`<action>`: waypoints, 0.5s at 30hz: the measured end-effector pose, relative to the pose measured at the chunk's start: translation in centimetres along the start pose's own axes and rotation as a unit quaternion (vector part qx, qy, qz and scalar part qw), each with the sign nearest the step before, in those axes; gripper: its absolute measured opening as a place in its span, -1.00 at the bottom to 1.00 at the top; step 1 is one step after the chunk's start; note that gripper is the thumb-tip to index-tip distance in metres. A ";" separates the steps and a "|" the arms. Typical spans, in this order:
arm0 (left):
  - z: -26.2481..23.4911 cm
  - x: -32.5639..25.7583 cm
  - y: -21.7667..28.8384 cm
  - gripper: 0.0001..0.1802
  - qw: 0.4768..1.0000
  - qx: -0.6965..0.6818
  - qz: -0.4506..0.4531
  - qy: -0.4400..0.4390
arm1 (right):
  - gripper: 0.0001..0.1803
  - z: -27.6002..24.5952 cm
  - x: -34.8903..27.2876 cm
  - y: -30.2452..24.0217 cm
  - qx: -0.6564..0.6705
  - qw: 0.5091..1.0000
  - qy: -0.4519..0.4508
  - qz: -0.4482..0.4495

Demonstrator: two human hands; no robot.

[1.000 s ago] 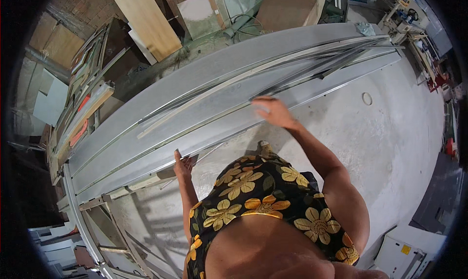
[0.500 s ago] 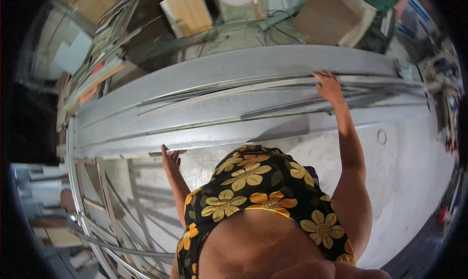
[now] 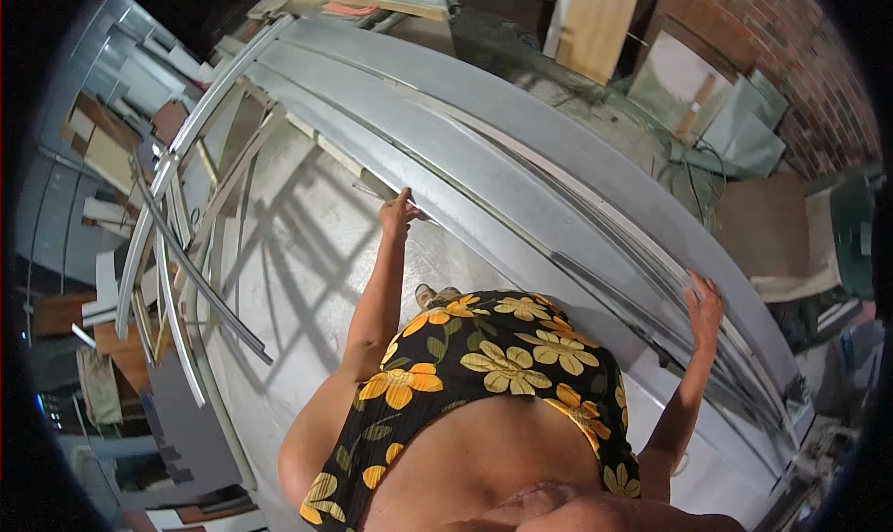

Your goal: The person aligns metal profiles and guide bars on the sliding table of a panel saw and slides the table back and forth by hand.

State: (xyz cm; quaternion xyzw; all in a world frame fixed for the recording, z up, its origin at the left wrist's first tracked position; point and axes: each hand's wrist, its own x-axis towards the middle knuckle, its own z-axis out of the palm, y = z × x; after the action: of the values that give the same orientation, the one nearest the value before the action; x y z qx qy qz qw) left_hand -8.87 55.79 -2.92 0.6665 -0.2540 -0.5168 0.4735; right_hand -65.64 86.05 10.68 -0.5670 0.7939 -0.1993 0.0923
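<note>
- Long thin strips are lying lengthwise on the long grey bench, nearer its far edge than its near edge, and they bunch up toward the right end.
- Right hand is over at those strips, fingers bent with small gaps between them. Looks like contact to me, but can't tell if they're actually pinching one.
- Left hand is at the near edge of the bench, one finger poking out over it. The others are partly hidden, so no idea whether they're gripping anything.
- What'd worry me: the strips lie tight against each other, so a tug on one could drag its neighbours along or swing a loose end off the bench.
- The dark strip sits closer to the near edge, and the right forearm crosses the bench on that side. A careless elbow could knock it.
- Bare skin plus thin edges, so I'd guess a nick is possible if a strip slides through the fingers.
- A grey bar juts out by the bench's left end, easy to snag when stepping back.
- Containers? Can't make any out for sure. The green thing beyond the far edge might be a bin; can't see inside.
</note>
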 end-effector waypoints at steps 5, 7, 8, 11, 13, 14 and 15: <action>0.5 0.5 -0.2 -0.55 0.998 0.007 0.057 0.020 | -0.60 -0.2 3.2 -3.0 0.029 0.997 0.038 -0.059; 0.1 2.0 -1.0 -0.47 0.994 0.009 0.096 0.049 | -0.59 -0.2 5.2 -5.2 0.026 0.996 0.017 -0.087; 1.2 1.3 -1.2 -0.32 0.987 0.044 0.098 0.119 | -0.59 0.0 6.2 -6.0 0.037 0.996 -0.001 -0.077; 0.1 1.8 -1.2 -0.11 0.978 0.124 0.100 0.138 | -0.58 1.8 9.5 -7.8 0.033 0.993 -0.007 -0.113; 1.6 0.1 -0.2 -0.08 0.966 0.164 0.126 0.153 | -0.58 3.5 11.6 -8.4 0.032 0.984 0.028 -0.176; 1.3 -0.1 -0.2 -0.08 0.962 0.185 0.114 0.165 | -0.58 4.2 12.7 -9.4 0.034 0.981 0.027 -0.188; 1.3 -0.5 0.2 -0.09 0.957 0.207 0.102 0.174 | -0.58 5.0 13.6 -10.9 0.037 0.984 0.010 -0.174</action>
State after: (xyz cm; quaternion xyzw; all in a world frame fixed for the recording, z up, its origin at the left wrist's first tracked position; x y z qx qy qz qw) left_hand -10.26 55.61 -2.58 0.8003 -0.3356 -0.2778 0.4119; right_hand -59.01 69.27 11.79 -0.6905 0.6761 -0.2474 0.0696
